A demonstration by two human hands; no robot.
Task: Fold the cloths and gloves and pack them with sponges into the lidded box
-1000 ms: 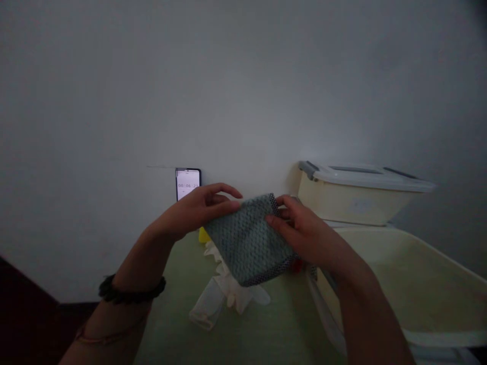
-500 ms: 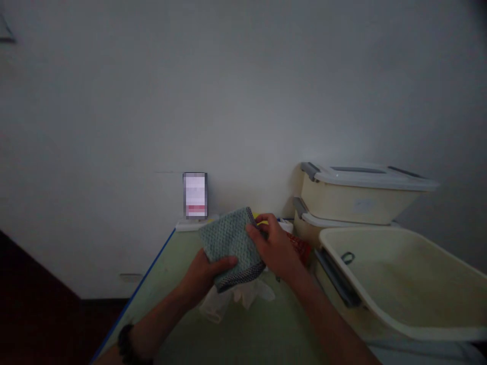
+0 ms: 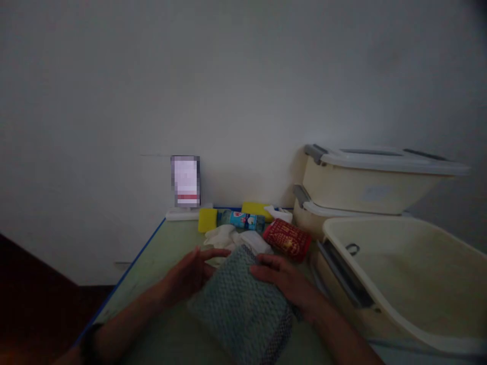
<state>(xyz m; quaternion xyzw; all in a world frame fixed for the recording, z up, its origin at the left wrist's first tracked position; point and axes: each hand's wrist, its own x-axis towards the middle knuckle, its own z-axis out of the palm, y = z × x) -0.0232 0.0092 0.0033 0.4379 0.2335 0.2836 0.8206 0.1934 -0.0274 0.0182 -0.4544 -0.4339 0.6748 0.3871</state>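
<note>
A folded grey-green waffle cloth point(image 3: 243, 309) with a dark edge lies on the pale green table point(image 3: 160, 263). My left hand point(image 3: 190, 274) rests with fingers stretched out on the cloth's left upper corner. My right hand point(image 3: 283, 281) lies flat, fingers out, on its upper right part. Neither hand grips the cloth; both press on top of it.
Behind the cloth lie white gloves point(image 3: 228, 238), a yellow sponge point(image 3: 207, 219), a blue bottle on its side point(image 3: 241, 219), a second yellow sponge point(image 3: 256, 209) and a red packet point(image 3: 287, 239). A phone point(image 3: 185, 181) leans on the wall. Cream lidded bins point(image 3: 365, 182) and an open tub point(image 3: 403, 274) stand at right.
The cloth was held up between both hands; now it lies flat on the table with both hands open on top. The view has dipped, so the items behind show.
</note>
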